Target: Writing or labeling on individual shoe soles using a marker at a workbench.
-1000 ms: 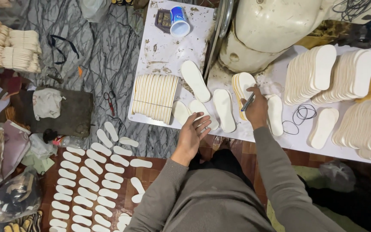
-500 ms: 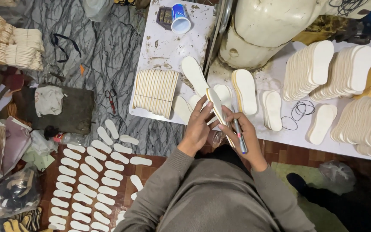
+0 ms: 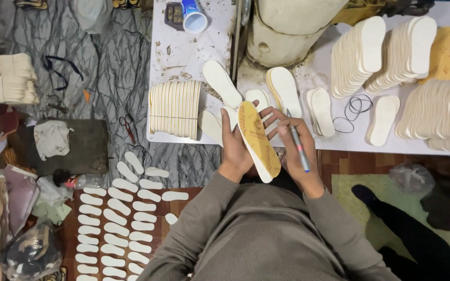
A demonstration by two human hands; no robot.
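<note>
Just off the table [image 3: 391, 148] edge, left hand [image 3: 234, 145] and pen-gripping right hand [image 3: 292, 151] clasp a yellow insole [image 3: 259, 138].

Place: a small shoe-insole workshop, worked by hand.
Bench: a white table [image 3: 194, 57] stained with dried glue and scuff marks.
Stock: white insoles stacked on edge in rows [image 3: 381, 52] across the table, plus a banded bundle [image 3: 175, 108] at its near corner.
Floor: dozens of small white sole pieces [image 3: 115, 218] laid out in rows on red-brown boards, beside a grey sheet [image 3: 105, 78].
Tools: scissors [image 3: 126, 126] on the floor, loose rubber bands [image 3: 355, 110] on the table.
Machine: a bulky cream machine body [image 3: 287, 26] stands on the table.
Clutter: bags, rags and a bottle [image 3: 76, 181] lie at the left.
</note>
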